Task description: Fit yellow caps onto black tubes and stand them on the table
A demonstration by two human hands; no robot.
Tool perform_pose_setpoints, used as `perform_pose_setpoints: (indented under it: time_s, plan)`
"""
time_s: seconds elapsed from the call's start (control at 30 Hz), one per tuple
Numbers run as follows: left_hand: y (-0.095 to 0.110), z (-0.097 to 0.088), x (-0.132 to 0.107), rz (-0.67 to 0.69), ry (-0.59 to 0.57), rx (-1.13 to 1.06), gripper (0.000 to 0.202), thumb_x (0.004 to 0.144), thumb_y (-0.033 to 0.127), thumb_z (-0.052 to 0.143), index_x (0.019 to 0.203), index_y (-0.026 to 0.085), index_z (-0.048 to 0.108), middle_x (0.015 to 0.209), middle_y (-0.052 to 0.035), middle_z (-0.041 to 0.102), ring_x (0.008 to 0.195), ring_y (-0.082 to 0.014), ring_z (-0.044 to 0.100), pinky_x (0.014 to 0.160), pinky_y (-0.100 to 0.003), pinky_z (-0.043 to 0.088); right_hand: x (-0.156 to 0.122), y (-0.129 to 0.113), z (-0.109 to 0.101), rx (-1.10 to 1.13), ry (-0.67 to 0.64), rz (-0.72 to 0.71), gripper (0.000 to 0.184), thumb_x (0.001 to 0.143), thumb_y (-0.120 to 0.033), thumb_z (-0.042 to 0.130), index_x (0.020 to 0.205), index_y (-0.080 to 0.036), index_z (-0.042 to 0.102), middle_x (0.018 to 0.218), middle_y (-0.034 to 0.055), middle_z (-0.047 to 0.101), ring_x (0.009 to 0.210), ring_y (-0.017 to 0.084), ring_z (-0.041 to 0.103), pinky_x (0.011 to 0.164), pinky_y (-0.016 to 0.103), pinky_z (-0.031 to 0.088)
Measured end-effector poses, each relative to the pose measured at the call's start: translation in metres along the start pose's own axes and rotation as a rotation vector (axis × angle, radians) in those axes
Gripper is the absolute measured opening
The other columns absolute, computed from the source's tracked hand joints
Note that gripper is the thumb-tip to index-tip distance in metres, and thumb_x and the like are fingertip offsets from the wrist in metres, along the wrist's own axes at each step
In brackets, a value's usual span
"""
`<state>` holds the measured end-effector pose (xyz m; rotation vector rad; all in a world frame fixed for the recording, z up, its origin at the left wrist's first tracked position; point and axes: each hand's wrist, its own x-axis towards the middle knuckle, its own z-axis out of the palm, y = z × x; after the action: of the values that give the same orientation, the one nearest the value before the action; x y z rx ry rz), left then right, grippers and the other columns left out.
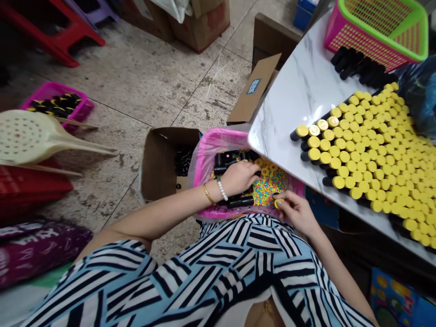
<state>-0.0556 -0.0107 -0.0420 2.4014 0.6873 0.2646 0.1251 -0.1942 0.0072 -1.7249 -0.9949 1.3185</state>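
Our right hand [297,211] grips a light, slippery yellow plastic cap [277,203] by its rim; our left hand [240,178] cups black plastic tubes [240,202], its grip unclear.

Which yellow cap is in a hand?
The yellow cap pinched by the right hand, over the pink tub; others sit on black tubes or lie loose.

Floor here is speckled terrazzo tiles [112,77], pretty scuffed and dirty in spots. There's a white marble-look tabletop [299,86] off to my right. Over on my left I've got a red plastic stool [51,32] just beside a purple one [91,9], plus a cream perforated plastic stool [30,136] tipped on its side and a dark purple bag [37,250]. Cardboard boxes [200,22] sit straight ahead on the floor.
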Motion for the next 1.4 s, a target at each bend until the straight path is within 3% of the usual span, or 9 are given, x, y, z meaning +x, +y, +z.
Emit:
perform_pose_setpoints:
  time_s: [0.1, 0.27, 0.4, 0.53, 0.67, 0.87, 1.13, 1.27, 1.4]
  plan:
    - [0.002, 0.008, 0.011, 0.08, -0.065, 0.28, 0.021, 0.096, 0.021, 0.055, 0.106, 0.009, 0.069, 0.1, -0.0176, 0.07, 0.102, -0.0293, 0.063, 0.088, -0.041, 0.052, -0.002, -0.028, -0.003, -0.159, 0.073, -0.174, 0.012, 0.09, -0.03, 0.071, 0.1, -0.028, 0.078, 0.074, 0.0008, 0.071, 0.059, 0.016, 0.06, 0.053, 0.027, 0.044]
    - [0.001, 0.021, 0.02, 0.105, -0.198, 0.305, 0.022, 0.094, 0.012, 0.048, 0.107, 0.009, 0.066, 0.103, -0.0163, 0.067, 0.096, -0.0255, 0.065, 0.085, -0.037, 0.054, 0.042, -0.074, -0.008, -0.216, 0.25, -0.276, 0.017, 0.095, -0.036, 0.064, 0.108, -0.028, 0.072, 0.053, -0.0045, 0.058, 0.047, 0.013, 0.052, 0.051, 0.026, 0.041]
    - [-0.001, 0.021, 0.012, 0.084, -0.21, 0.135, 0.024, 0.091, 0.014, 0.053, 0.114, 0.011, 0.058, 0.104, -0.0119, 0.066, 0.092, -0.0214, 0.066, 0.082, -0.032, 0.055, 0.081, -0.077, -0.013, -0.066, 0.418, -0.342, 0.021, 0.098, -0.043, 0.059, 0.109, -0.028, 0.07, 0.05, -0.0057, 0.053, 0.047, 0.014, 0.054, 0.05, 0.025, 0.042]
    - [-0.007, 0.02, 0.004, 0.056, -0.138, 0.049, 0.024, 0.089, 0.016, 0.056, 0.112, 0.013, 0.055, 0.102, -0.0108, 0.066, 0.095, -0.0222, 0.065, 0.084, -0.033, 0.054, 0.087, -0.071, -0.015, -0.217, 0.56, -0.402, 0.023, 0.098, -0.043, 0.058, 0.112, -0.029, 0.071, 0.065, -0.0009, 0.062, 0.063, 0.016, 0.063, 0.057, 0.027, 0.047]
    - [-0.016, 0.024, 0.003, 0.056, -0.125, 0.022, 0.024, 0.089, 0.018, 0.058, 0.113, 0.013, 0.055, 0.102, -0.0111, 0.067, 0.098, -0.0238, 0.065, 0.088, -0.035, 0.054, 0.079, -0.067, -0.012, -0.299, 0.548, -0.407, 0.023, 0.099, -0.043, 0.058, 0.109, -0.028, 0.072, 0.073, 0.0014, 0.068, 0.075, 0.017, 0.068, 0.063, 0.027, 0.05]
    - [-0.011, 0.027, 0.003, 0.089, -0.081, -0.064, 0.023, 0.089, 0.018, 0.06, 0.112, 0.014, 0.057, 0.099, -0.0099, 0.068, 0.095, -0.0233, 0.067, 0.087, -0.036, 0.056, 0.081, -0.072, -0.01, -0.403, 0.613, -0.313, 0.023, 0.101, -0.043, 0.055, 0.098, -0.024, 0.067, 0.059, -0.0024, 0.067, 0.06, 0.016, 0.069, 0.06, 0.026, 0.051]
    - [0.028, -0.018, 0.011, 0.293, 0.338, -0.243, 0.035, 0.085, 0.015, 0.061, 0.119, 0.017, 0.056, 0.128, -0.0141, 0.059, 0.122, -0.0239, 0.06, 0.104, -0.041, 0.055, 0.079, -0.072, -0.011, -0.555, 0.653, -0.389, 0.021, 0.098, -0.038, 0.058, 0.106, -0.023, 0.07, 0.065, -0.0014, 0.07, 0.059, 0.016, 0.068, 0.061, 0.028, 0.052]
    - [0.03, -0.034, 0.025, 0.298, 0.279, -0.239, 0.035, 0.082, 0.015, 0.062, 0.117, 0.015, 0.057, 0.128, -0.0154, 0.059, 0.122, -0.0253, 0.061, 0.103, -0.041, 0.056, 0.058, -0.075, -0.002, -0.452, 0.583, -0.472, 0.016, 0.097, -0.031, 0.06, 0.105, -0.023, 0.072, 0.076, 0.001, 0.073, 0.066, 0.016, 0.069, 0.066, 0.03, 0.055]
    - [0.023, -0.029, 0.032, 0.37, 0.208, -0.287, 0.043, 0.082, 0.014, 0.062, 0.124, 0.016, 0.055, 0.141, -0.0168, 0.057, 0.133, -0.0269, 0.057, 0.107, -0.042, 0.054, 0.05, -0.09, 0.005, -0.293, 0.354, -0.626, 0.015, 0.096, -0.025, 0.062, 0.106, -0.025, 0.072, 0.096, 0.003, 0.076, 0.086, 0.018, 0.073, 0.081, 0.034, 0.059]
